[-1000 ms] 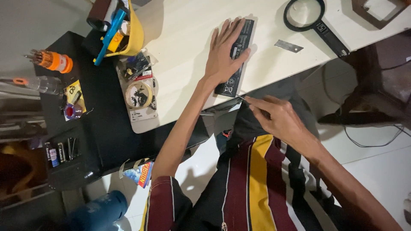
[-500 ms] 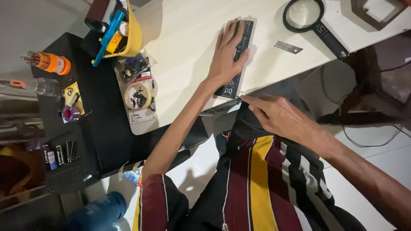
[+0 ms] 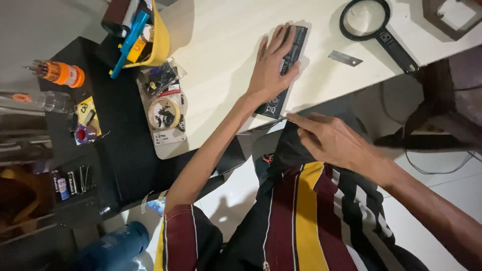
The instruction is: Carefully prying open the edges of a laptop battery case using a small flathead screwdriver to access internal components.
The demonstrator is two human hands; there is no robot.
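Under left hand point(image 3: 273, 70), apparently flat: black board point(image 3: 286, 75)

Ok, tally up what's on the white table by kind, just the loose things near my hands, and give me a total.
Dark flat strip under the left hand: 1
Black-rimmed magnifying glass: 1
Small grey metal plate: 1
Total: 3
The right hand is at the table edge, by the strip's near end; whether it holds anything cannot be told.

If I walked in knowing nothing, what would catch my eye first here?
Probably the left hand pressed flat on a long dark strip at the white table's near edge, with the right hand just below it. Next, the black magnifier at the far right and the yellow tray of tools at the left.
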